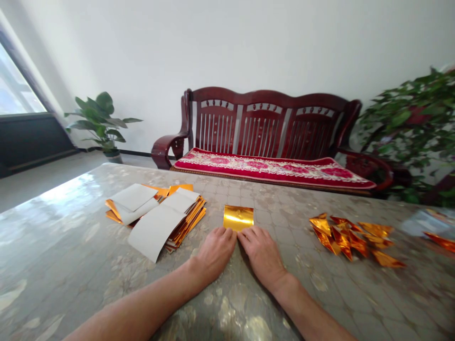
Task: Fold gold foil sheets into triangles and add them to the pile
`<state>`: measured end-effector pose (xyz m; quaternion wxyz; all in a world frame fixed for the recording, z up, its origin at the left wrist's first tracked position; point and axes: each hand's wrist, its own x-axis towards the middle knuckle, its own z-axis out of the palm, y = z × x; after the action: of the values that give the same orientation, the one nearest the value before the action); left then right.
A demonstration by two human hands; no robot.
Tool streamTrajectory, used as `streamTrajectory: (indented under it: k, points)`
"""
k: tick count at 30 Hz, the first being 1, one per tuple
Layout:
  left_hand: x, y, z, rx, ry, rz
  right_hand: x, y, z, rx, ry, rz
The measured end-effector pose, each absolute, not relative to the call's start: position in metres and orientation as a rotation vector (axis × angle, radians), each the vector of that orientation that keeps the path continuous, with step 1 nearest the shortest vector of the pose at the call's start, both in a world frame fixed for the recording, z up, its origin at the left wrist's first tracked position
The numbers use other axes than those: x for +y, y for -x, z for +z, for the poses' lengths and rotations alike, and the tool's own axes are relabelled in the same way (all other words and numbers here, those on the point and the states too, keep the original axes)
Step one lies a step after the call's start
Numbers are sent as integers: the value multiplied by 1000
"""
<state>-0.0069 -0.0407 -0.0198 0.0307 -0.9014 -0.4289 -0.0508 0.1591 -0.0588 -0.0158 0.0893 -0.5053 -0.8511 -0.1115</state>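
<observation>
A sheet of shiny gold foil paper lies on the table in front of me, its far part flat and its near edge under my fingers. My left hand is closed on the near left corner, fingers bent together. Beside it, my right hand grips the near right corner in the same way. The two hands almost meet at the middle of that edge, and my thumbs are hidden. To the left is a loose stack of foil paper, mostly white side up with orange-gold edges showing. Several folded gold foil pieces lie heaped on the right.
The table has a glossy patterned cover. At its right edge lies a clear plastic bag near another foil piece. Behind the table stands a dark red wooden bench with a red floral cushion. Potted plants flank it.
</observation>
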Motion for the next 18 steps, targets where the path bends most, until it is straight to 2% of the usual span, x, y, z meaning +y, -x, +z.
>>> streamTrajectory:
  k: [13, 18]
  points:
    - [-54, 10, -23, -1310, 2686, -118, -77, -162, -21, -2520, 1750, -453]
    - [-58, 13, -18, -1339, 2664, -67, -75, -168, -12, -2502, 1846, -398]
